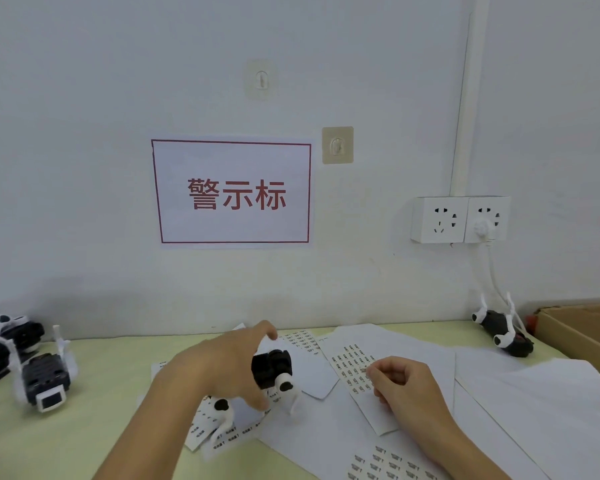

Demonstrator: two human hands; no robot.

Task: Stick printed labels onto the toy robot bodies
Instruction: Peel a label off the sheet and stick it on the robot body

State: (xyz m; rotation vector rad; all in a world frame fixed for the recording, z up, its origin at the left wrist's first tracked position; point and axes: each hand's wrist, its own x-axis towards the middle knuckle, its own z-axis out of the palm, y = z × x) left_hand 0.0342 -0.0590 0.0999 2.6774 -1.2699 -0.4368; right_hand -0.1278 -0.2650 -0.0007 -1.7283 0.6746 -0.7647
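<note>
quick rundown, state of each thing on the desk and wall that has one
left hand: grips toy robot body
toy robot body: held over label sheets
right hand: pinching at label sheet
label sheet: flat, partly used
robot at right: lying on its side
robots at left: lying down, untouched
right socket: plug in
left socket: empty
cardboard box: open

Toy robot body (271,370): black plastic, slight gloss, white plastic limbs. Label sheet (355,370): matt white paper, printed. Bench (94,403): smooth, matt, pale yellow-green surface. Box (582,332): brown corrugated cardboard, matt. Wall sign (232,192): white paper. Sockets (459,219): glossy white plastic.
</note>
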